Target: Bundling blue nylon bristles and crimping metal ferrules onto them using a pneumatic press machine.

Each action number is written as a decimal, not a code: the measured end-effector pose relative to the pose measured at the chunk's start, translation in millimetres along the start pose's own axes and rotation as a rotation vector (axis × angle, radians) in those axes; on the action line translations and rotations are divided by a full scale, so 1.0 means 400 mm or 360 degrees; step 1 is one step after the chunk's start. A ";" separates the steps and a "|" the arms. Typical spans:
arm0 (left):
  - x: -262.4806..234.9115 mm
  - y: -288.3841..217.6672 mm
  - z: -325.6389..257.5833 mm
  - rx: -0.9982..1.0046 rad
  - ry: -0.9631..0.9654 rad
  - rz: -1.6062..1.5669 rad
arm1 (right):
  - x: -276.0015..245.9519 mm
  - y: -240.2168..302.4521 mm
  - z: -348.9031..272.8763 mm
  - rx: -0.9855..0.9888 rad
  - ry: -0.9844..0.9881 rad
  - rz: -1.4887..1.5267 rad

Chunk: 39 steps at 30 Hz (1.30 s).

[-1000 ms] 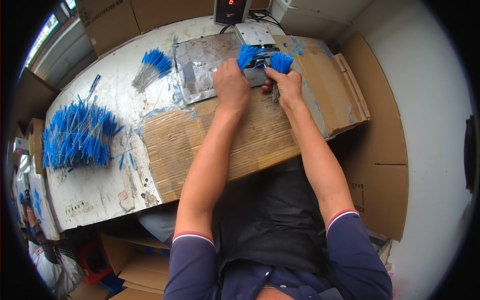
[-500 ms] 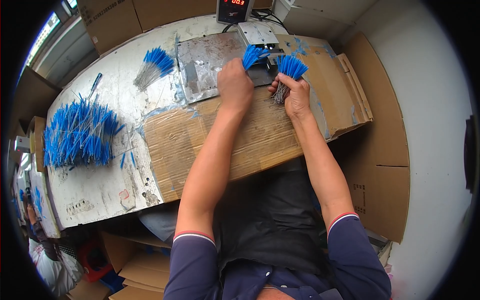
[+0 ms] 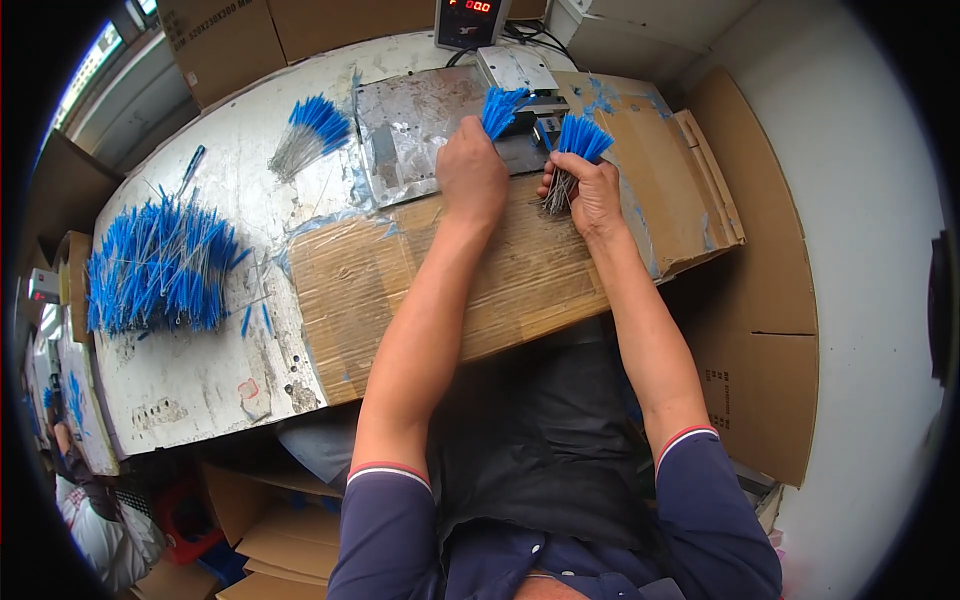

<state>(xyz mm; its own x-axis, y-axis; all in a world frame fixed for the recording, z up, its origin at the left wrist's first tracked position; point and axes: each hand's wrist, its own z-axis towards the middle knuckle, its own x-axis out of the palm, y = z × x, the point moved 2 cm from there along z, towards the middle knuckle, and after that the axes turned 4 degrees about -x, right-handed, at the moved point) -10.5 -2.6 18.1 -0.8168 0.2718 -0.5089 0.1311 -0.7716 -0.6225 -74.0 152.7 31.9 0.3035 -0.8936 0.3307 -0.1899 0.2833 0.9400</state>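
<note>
My left hand [image 3: 472,172] is closed round a bunch of thin wires with blue ends [image 3: 501,112], the blue ends fanning out beyond the fist. Those ends lie beside a small metal machine [image 3: 517,70] with a dark block at its front. To the right, my right hand [image 3: 592,190] pinches a second bunch of blue-ended wires [image 3: 583,138] between thumb and fingers. Its blue ends point up and away; the bare grey wire ends hang below the fingers. The fingertips of my left hand are mostly hidden behind its back.
A large heap of blue-ended wires [image 3: 165,265] lies at the left of the white table [image 3: 200,390], with a smaller fanned bunch [image 3: 315,130] farther back. A pen [image 3: 192,168], metal plate [image 3: 405,130], cardboard sheet [image 3: 400,275] and red-digit display [image 3: 466,22] are nearby. Another person's hand shows far left.
The bunch in my left hand has shifted slightly left, back from the machine's front. My right hand's bunch has dipped slightly. The display's red figures have changed.
</note>
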 end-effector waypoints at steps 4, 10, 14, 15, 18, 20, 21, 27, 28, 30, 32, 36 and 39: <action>-0.003 0.000 0.006 -0.0288 0.0025 -0.0093 | 0.013 0.004 0.007 -0.0025 -0.0099 -0.0028; -0.003 0.009 0.007 -0.0308 0.0033 -0.0105 | 0.060 -0.002 0.023 -0.0066 -0.0210 -0.0385; -0.003 0.010 0.007 -0.0305 0.0031 -0.0075 | 0.062 -0.007 0.034 -0.0021 -0.0200 -0.0420; -0.002 0.010 0.006 -0.0307 0.0030 -0.0078 | 0.063 -0.011 0.036 -0.0026 -0.0218 -0.0401; 0.000 0.013 0.004 -0.0298 0.0010 -0.0091 | 0.064 -0.020 0.036 -0.0050 -0.0268 -0.0353; 0.001 0.018 0.002 -0.0279 -0.0005 -0.0114 | 0.070 -0.023 0.035 -0.0067 -0.0298 -0.0321; 0.001 0.015 0.003 -0.0279 -0.0003 -0.0118 | 0.070 -0.022 0.037 -0.0077 -0.0316 -0.0318; -0.001 0.012 0.005 -0.0266 -0.0085 -0.0057 | 0.082 -0.010 0.040 -0.0010 -0.0360 -0.0311; -0.002 0.011 0.006 -0.0238 -0.0116 -0.0055 | 0.080 -0.010 0.042 0.0007 -0.0366 -0.0268; -0.002 0.014 0.008 -0.0208 -0.0147 -0.0054 | 0.075 -0.012 0.044 0.0030 -0.0349 -0.0121; -0.004 0.018 0.008 -0.0163 -0.0183 -0.0078 | 0.071 -0.015 0.044 0.0053 -0.0325 0.0028; -0.006 0.005 0.005 -0.0167 -0.0193 -0.0103 | 0.058 -0.024 0.035 0.0098 -0.0318 0.0108; -0.002 0.003 0.005 -0.0199 -0.0016 -0.0014 | 0.049 -0.024 0.025 0.0062 -0.0268 0.0102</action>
<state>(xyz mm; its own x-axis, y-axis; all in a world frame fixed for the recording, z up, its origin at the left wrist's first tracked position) -10.8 -4.9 19.0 -0.8238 0.2719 -0.4974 0.1924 -0.6912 -0.6965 -75.4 129.2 28.3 0.1296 -0.9206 0.3683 -0.2407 0.3312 0.9124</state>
